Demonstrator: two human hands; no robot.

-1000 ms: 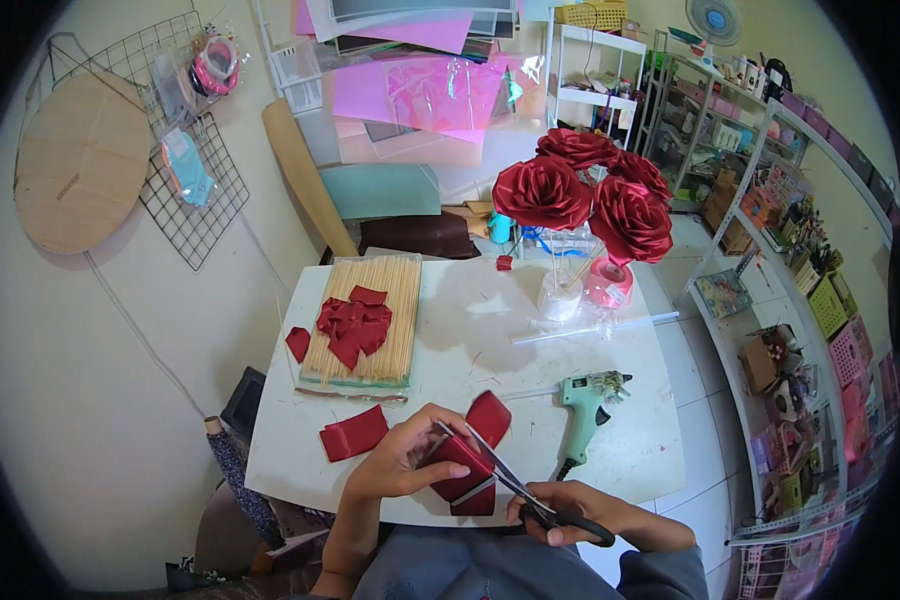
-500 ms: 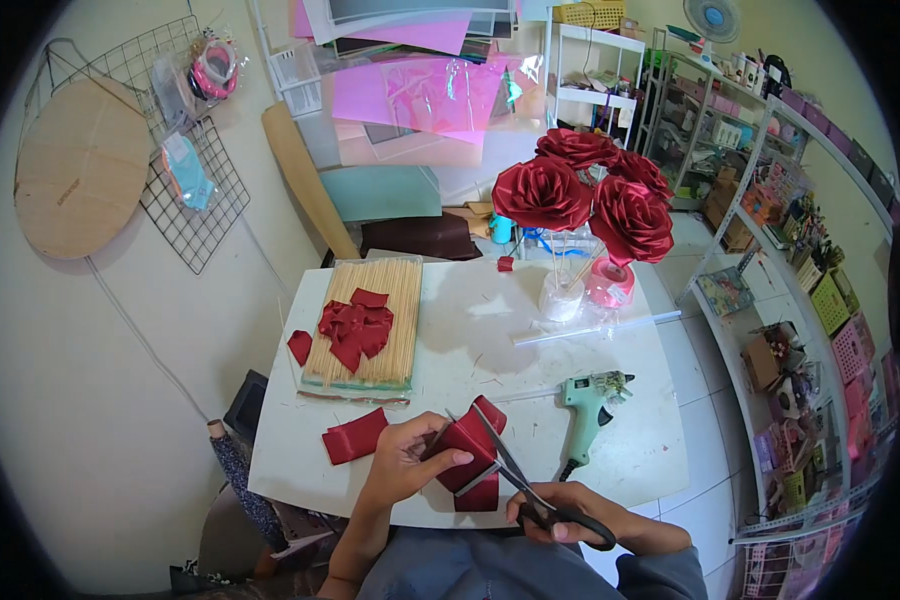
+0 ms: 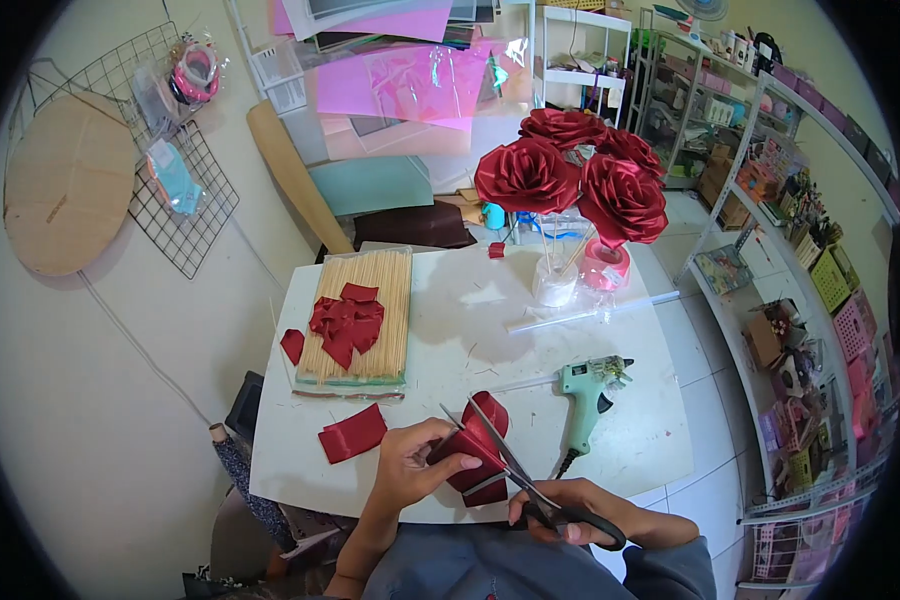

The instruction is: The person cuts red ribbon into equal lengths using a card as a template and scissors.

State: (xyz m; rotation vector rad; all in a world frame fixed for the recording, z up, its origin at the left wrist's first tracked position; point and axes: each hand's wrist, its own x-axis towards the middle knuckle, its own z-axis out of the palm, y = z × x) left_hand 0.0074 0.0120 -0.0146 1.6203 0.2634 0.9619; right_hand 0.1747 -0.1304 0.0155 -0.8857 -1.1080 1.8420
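Observation:
My left hand [image 3: 416, 463] pinches a folded length of dark red satin ribbon [image 3: 461, 450] between thumb and fingers, near the table's front edge. Black-handled scissors [image 3: 513, 462] are gripped in my right hand [image 3: 568, 512]. Their blades are spread and reach across the ribbon, which curls up in a loop behind them. Left of my hands lies a cut piece of red ribbon [image 3: 353, 434]. Cut red petal pieces [image 3: 347, 322] are heaped on a pack of thin wooden sticks [image 3: 395, 300], with one loose petal [image 3: 291, 346] beside it.
A green glue gun [image 3: 586, 395] lies on the white table [image 3: 450, 345], right of my hands. Behind it, several red ribbon roses [image 3: 527, 175] on sticks stand in a white holder [image 3: 553, 283], next to a pink tape roll [image 3: 604, 265]. Loaded shelves [image 3: 740, 300] line the right side.
The whole view has shifted slightly. The ribbon has turned a little in my left hand, and its loop behind the blades looks wider. Both hands keep their hold.

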